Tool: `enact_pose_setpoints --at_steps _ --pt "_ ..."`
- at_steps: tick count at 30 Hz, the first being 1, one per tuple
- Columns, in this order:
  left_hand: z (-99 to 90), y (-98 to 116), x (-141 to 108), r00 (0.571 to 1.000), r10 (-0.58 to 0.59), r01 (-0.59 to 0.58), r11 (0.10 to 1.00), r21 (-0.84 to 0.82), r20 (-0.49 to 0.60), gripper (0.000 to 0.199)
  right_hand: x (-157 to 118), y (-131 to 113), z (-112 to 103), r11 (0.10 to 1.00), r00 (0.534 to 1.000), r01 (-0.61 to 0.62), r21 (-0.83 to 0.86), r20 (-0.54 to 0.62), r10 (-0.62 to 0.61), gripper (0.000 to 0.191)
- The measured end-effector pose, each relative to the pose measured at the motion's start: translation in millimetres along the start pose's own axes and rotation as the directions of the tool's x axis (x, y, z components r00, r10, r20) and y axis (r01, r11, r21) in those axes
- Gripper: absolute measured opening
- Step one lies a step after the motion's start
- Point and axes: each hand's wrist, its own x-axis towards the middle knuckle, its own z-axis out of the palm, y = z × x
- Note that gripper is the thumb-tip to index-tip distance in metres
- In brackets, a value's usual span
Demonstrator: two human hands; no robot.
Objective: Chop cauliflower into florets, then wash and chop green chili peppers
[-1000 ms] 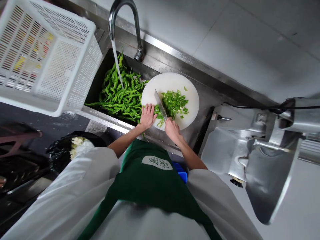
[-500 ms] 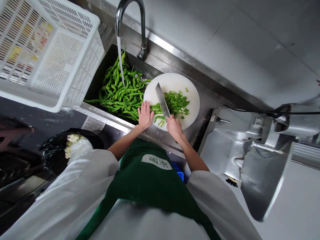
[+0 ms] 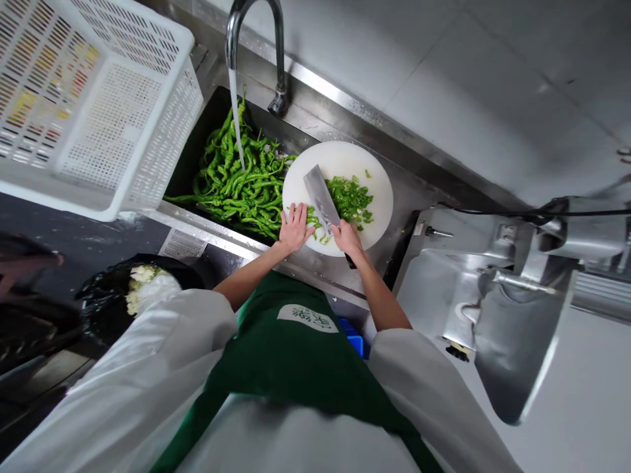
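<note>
My right hand (image 3: 348, 239) grips the dark handle of a cleaver (image 3: 320, 196), whose broad blade lies tilted over the round white cutting board (image 3: 340, 155). Chopped green peppers (image 3: 351, 200) are heaped to the right of the blade. My left hand (image 3: 294, 228) rests with fingers stretched out at the board's left edge, over green pepper pieces (image 3: 312, 215) that it partly hides. Whole long green peppers (image 3: 246, 177) fill the sink basin left of the board.
Water runs from a curved faucet (image 3: 279, 66) onto the peppers. A white plastic crate (image 3: 113, 112) stands at upper left. Below it is a black-lined bin (image 3: 98, 295) with pale scraps. At right stands a metal machine (image 3: 522, 328) with a power cable (image 3: 542, 213).
My left hand has moved right, further onto the board over the pepper pieces. The cleaver has tipped so that more of its flat face shows, and my right hand has shifted slightly right.
</note>
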Motion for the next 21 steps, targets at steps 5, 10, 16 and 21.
enact_pose_setpoints --at_steps 5,10,16,21 --pt "-1.3 -0.9 0.5 0.976 -0.151 0.130 0.982 -0.136 -0.157 0.073 -25.6 -7.3 -0.3 0.998 0.997 -0.006 -0.061 -0.083 0.001 0.036" --pt "5.9 -8.2 -3.7 0.985 -0.126 0.104 0.979 -0.175 -0.119 0.068 -27.7 -44.1 18.0 0.998 1.000 0.007 -0.069 -0.026 -0.008 0.034" --pt "7.1 -9.0 -5.7 0.992 -0.097 0.080 0.979 -0.187 -0.082 0.068 -3.4 -37.3 6.0 0.999 1.000 0.006 -0.040 -0.011 -0.007 0.031" --pt "4.8 -14.0 -9.0 0.953 -0.229 0.160 0.937 -0.311 -0.197 0.068 -13.7 -36.2 -8.9 0.999 0.999 0.026 -0.035 -0.046 -0.028 0.033"
